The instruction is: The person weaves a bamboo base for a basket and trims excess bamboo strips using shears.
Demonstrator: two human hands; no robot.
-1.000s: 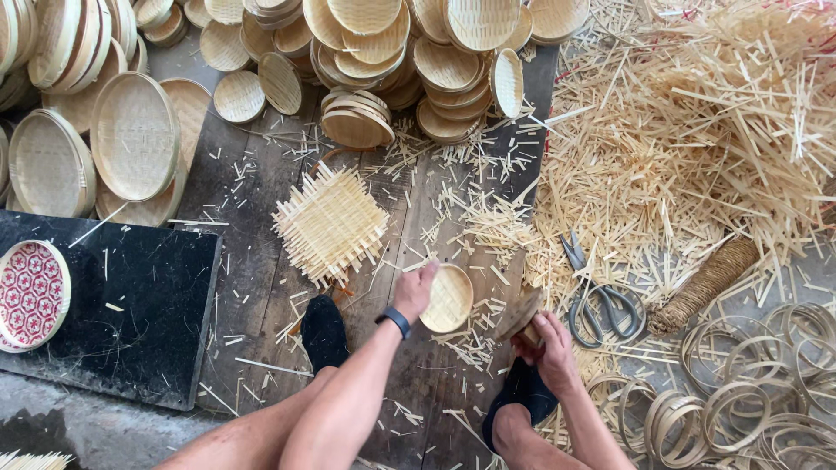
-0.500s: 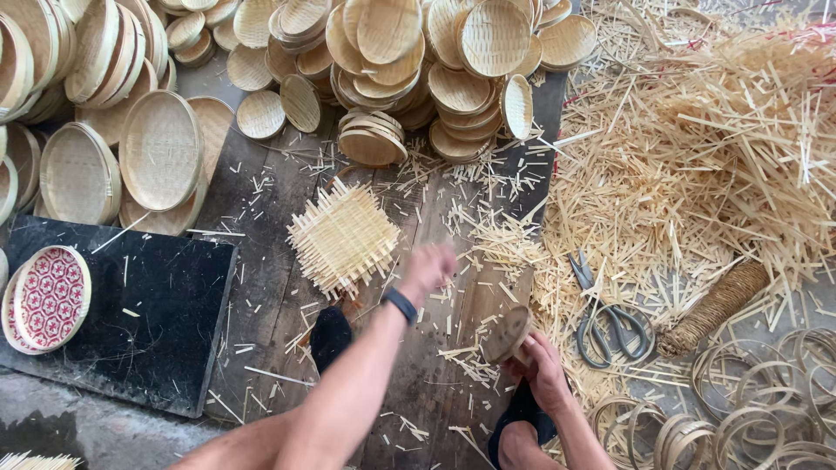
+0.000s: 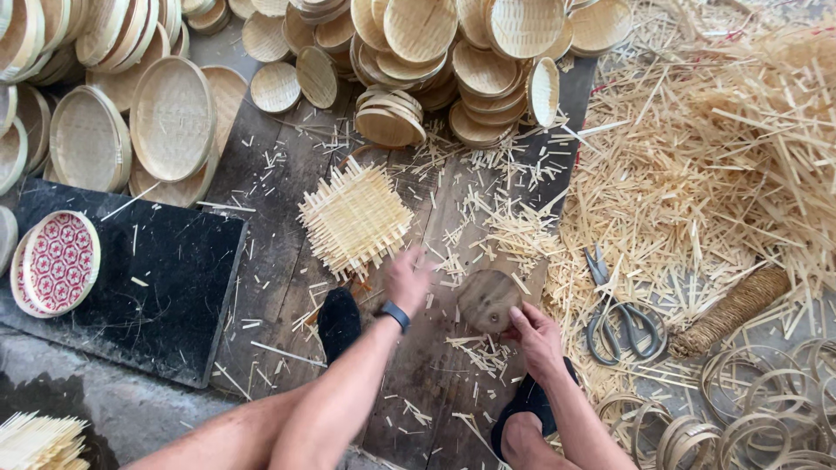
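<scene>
Left hand [image 3: 407, 280]: fingers spread loosely, empty, just below the unframed woven bamboo mat [image 3: 355, 218].
Right hand [image 3: 535, 338]: fingers gripping round wooden mould [image 3: 488, 300].
Done: finished baskets [image 3: 453, 61] heaped beyond.

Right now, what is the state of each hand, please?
Left hand: blurred, touching the edge of the woven bamboo mat; grip cannot be told.
Right hand: holding a round dark disc.

Left hand [image 3: 407, 280] touching woven bamboo mat [image 3: 355, 218] at its 5 o'clock; right hand [image 3: 535, 335] gripping round wooden block [image 3: 489, 300].
</scene>
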